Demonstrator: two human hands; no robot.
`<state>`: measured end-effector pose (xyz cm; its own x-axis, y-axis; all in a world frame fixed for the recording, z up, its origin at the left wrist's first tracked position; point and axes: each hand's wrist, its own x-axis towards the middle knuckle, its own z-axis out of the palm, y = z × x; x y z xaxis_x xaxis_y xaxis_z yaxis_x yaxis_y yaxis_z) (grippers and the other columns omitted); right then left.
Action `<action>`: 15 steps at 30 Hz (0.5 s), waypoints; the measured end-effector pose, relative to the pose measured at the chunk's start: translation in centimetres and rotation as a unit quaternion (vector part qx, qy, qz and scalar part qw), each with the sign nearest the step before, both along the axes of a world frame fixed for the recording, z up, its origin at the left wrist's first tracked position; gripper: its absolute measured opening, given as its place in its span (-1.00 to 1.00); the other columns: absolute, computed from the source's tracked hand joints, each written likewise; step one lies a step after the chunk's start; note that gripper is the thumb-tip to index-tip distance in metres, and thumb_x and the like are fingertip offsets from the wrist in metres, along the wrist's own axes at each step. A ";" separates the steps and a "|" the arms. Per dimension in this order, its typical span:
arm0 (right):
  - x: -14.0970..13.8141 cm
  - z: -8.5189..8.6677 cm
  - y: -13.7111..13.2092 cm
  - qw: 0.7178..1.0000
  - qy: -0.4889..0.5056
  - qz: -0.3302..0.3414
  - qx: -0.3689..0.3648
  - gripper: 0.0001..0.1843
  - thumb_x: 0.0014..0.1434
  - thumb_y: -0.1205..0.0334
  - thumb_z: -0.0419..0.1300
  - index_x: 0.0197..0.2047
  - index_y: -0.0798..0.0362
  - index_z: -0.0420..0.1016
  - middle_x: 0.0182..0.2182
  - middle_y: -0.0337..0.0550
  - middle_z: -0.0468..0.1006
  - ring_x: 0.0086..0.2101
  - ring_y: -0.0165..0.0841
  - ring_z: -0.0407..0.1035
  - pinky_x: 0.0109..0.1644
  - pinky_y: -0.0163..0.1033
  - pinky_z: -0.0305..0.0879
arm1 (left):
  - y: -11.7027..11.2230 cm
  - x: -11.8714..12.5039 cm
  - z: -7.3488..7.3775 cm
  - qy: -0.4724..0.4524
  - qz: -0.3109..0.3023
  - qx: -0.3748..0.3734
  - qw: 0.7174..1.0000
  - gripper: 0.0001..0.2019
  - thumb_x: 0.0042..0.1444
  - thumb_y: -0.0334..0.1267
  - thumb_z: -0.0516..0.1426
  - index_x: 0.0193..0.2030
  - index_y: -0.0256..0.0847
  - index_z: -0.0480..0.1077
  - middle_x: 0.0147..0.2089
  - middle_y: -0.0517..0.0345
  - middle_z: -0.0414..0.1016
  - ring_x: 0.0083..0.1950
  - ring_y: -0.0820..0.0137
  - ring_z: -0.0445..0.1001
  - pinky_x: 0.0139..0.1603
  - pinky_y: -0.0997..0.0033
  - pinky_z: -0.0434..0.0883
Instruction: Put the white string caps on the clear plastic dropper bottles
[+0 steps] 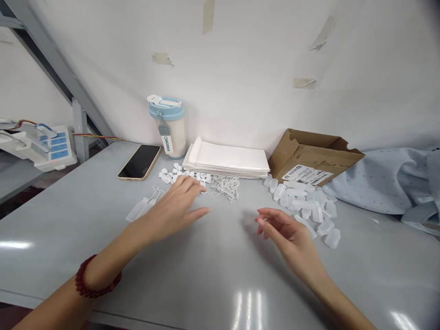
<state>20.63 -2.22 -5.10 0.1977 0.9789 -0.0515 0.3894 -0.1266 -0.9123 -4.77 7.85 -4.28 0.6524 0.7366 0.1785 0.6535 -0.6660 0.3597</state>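
White clips (pixel 182 175) lie in a loose scatter toward the far side of the counter (pixel 51 243), just beyond the left hand (pixel 175 211), which wears a red bead bracelet (pixel 98 277) at the wrist. Its fingers (pixel 195 185) are spread and relaxed, their tips at the near edge of the scatter, gripping nothing that shows. The right hand (pixel 288 236) hovers well apart from it, thumb and fingers curved toward each other in a loose, empty pinch, just short of a heap of translucent sleeves (pixel 302 201) on the right. Beside the clips, beyond the gap between the hands, sits a snarl of white cord loops (pixel 224 188); a translucent tag (pixel 139 210) with cord attached lies alone on the left. Pieces this small seem best lifted singly between thumb and fingertip, and the cords look apt to snag, so teasing one loop free would work better than pulling. Farther back stand a stack of white mailers (pixel 225 158), a cardboard box (pixel 311 156), a blue-lidded tumbler (pixel 167 128) and a phone (pixel 139 162); a pale blue cloth (pixel 388 181) lies bunched at the far right.
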 end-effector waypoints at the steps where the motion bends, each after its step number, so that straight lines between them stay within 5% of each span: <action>1: 0.7 0.0 0.2 0.999 -0.047 0.000 0.014 -0.67 0.12 -0.01 0.17 -0.14 0.03 0.47 -0.34 -0.09 0.57 -0.41 -0.29 0.44 -0.38 -0.21 0.34 | 0.0 0.6 -0.2 -0.007 -0.005 0.021 1.000 -0.69 0.23 -0.09 0.03 0.00 -0.24 0.31 -0.01 -0.04 0.31 0.09 0.15 0.18 0.05 0.12 0.30; 6: 5.1 0.1 1.4 0.948 -0.298 -0.046 0.097 -0.76 0.15 0.11 0.08 -0.20 0.03 0.45 -0.32 -0.07 0.57 -0.41 -0.27 0.42 -0.35 -0.18 0.30 | 0.3 3.7 -1.1 0.016 -0.043 0.099 0.994 -0.82 0.25 -0.32 -0.01 -0.13 -0.30 0.37 -0.07 -0.09 0.37 0.02 0.15 0.25 0.00 0.13 0.32; 11: 7.4 1.1 1.5 0.896 -0.431 -0.031 -0.107 -0.82 0.09 0.19 0.12 -0.24 0.05 0.44 -0.27 -0.06 0.58 -0.35 -0.20 0.45 -0.37 -0.18 0.26 | 0.3 7.1 -2.2 0.084 -0.028 0.127 0.988 -0.83 0.22 -0.33 0.03 -0.29 -0.32 0.41 -0.26 -0.10 0.42 -0.12 0.14 0.33 -0.14 0.16 0.34; 15: 7.7 1.8 1.2 0.869 -0.462 -0.011 -0.173 -0.80 0.08 0.22 0.16 -0.20 0.06 0.45 -0.20 -0.04 0.57 -0.28 -0.18 0.46 -0.36 -0.21 0.25 | 0.5 8.9 -2.7 0.082 -0.013 0.142 0.986 -0.80 0.21 -0.37 0.00 -0.37 -0.31 0.41 -0.30 -0.13 0.43 -0.15 0.09 0.34 -0.20 0.14 0.31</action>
<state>28.38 -1.06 -3.32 0.3299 0.9318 -0.1513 0.9303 -0.3481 -0.1158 4.09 8.40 -6.98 0.7071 0.6552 0.2659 0.6692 -0.7416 0.0477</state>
